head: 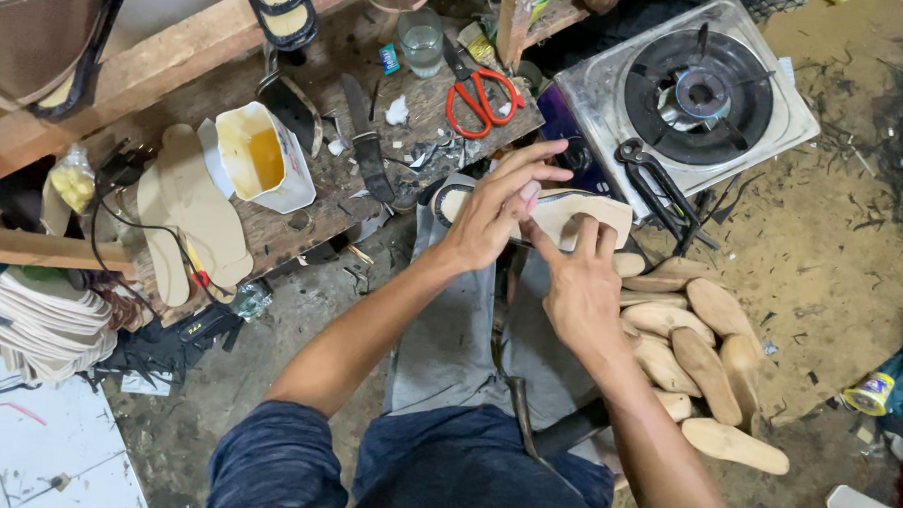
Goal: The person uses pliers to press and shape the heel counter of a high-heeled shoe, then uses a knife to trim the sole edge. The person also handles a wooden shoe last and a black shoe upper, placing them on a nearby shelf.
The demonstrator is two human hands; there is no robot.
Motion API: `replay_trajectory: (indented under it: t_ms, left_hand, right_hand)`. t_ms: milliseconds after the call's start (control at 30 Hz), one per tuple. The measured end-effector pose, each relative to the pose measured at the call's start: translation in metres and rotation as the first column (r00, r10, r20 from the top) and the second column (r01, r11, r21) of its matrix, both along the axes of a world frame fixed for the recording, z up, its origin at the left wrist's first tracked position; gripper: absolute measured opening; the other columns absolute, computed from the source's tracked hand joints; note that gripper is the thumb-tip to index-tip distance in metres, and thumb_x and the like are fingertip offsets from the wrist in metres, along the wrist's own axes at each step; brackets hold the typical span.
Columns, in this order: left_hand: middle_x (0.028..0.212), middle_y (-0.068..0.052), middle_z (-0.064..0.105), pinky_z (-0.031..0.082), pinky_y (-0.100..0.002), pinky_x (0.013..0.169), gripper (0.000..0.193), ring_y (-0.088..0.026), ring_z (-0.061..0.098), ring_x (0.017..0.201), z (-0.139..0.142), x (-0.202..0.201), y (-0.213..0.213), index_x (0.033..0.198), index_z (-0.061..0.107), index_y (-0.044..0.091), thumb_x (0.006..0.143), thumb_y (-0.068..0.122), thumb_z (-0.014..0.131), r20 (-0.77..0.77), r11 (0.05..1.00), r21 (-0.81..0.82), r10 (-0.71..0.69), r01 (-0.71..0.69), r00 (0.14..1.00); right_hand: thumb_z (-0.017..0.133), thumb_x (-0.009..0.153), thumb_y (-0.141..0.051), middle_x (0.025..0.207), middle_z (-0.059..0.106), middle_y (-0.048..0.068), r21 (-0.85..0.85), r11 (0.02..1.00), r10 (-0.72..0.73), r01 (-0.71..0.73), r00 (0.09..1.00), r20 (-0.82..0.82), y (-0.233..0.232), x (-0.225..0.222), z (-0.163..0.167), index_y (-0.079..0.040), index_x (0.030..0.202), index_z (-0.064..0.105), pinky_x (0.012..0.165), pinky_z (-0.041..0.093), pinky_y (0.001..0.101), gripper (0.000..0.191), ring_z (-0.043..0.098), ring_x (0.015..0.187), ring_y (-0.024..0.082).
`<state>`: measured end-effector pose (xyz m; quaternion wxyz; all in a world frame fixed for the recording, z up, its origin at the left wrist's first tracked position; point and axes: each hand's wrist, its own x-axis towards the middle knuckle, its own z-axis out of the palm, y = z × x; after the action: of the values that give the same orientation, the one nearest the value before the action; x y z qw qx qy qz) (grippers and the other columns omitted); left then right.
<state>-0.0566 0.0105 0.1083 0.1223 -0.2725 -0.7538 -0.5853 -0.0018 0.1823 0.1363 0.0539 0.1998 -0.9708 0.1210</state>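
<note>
A tan shoe insole (585,214) with a dark rim lies across my knee on a grey cloth (449,324). My left hand (498,208) holds the insole near its heel end, fingers spread over its top. My right hand (580,289) presses on the insole's middle with thumb and forefinger from the near side. Both forearms reach up from the bottom of the view.
A heap of several tan insoles (703,358) lies on the floor to the right. Behind it stand a single gas burner (697,97) and black pincers (654,181). The wooden bench (304,179) carries red-handled scissors (477,95), a knife (365,141), a glue tub (255,157), a glass (421,43) and more insoles (188,215).
</note>
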Motion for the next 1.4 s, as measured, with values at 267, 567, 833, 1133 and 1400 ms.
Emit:
replay_trajectory:
  t_ms: [267,567,833,1133,1400]
  left_hand:
    - [0.107,-0.015,0.065,0.051,-0.044,0.094,0.007,-0.035,0.06,0.103,-0.013,0.042,0.006,0.101,0.065,-0.003,0.094,0.0,0.065,-0.197,0.903,-0.159,0.368,-0.4,0.909]
    - [0.107,-0.011,0.065,0.051,-0.04,0.091,0.01,-0.03,0.061,0.101,-0.02,0.047,-0.012,0.098,0.068,0.0,0.09,0.001,0.073,-0.211,0.874,-0.177,0.416,-0.453,0.885]
    - [0.107,-0.009,0.065,0.05,-0.04,0.089,0.008,-0.029,0.06,0.101,-0.019,0.043,-0.014,0.096,0.068,0.001,0.09,0.001,0.074,-0.16,0.873,-0.187,0.426,-0.452,0.89]
    - [0.11,-0.01,0.064,0.049,-0.04,0.092,0.01,-0.03,0.059,0.103,-0.019,0.04,-0.01,0.099,0.067,0.001,0.09,0.001,0.071,-0.139,0.887,-0.204,0.392,-0.414,0.909]
    - [0.108,-0.009,0.064,0.05,-0.041,0.089,0.008,-0.03,0.059,0.1,-0.018,0.042,-0.007,0.097,0.068,0.001,0.091,0.002,0.072,-0.161,0.883,-0.213,0.391,-0.419,0.906]
  right_hand:
    - [0.061,0.065,0.007,0.124,0.05,0.027,0.03,0.99,0.137,-0.14,0.988,0.069,-0.006,-0.013,0.013,-0.014,0.128,0.067,0.087,0.051,0.0502,0.067,0.05,0.111,0.047]
    - [0.066,0.09,-0.01,0.092,0.076,0.016,-0.375,0.922,-0.053,0.096,0.991,0.122,0.061,-0.161,-0.015,-0.007,0.111,0.075,0.078,0.058,0.041,0.023,0.077,0.085,0.028]
    - [0.081,0.082,-0.044,0.118,0.071,0.023,0.421,0.863,-0.375,0.28,0.913,0.16,0.078,-0.281,-0.121,-0.003,0.105,0.078,0.089,0.053,0.0454,0.047,0.067,0.111,0.037]
    - [0.077,0.081,-0.028,0.124,0.072,0.022,0.459,0.84,-0.454,0.291,0.839,0.3,0.074,-0.292,-0.132,-0.003,0.116,0.077,0.097,0.051,0.0469,0.042,0.066,0.119,0.039]
    - [0.07,0.094,-0.013,0.093,0.071,0.017,-0.406,0.881,-0.097,0.244,0.931,0.351,0.07,-0.243,-0.08,0.0,0.101,0.064,0.075,0.055,0.0377,0.016,0.071,0.085,0.029]
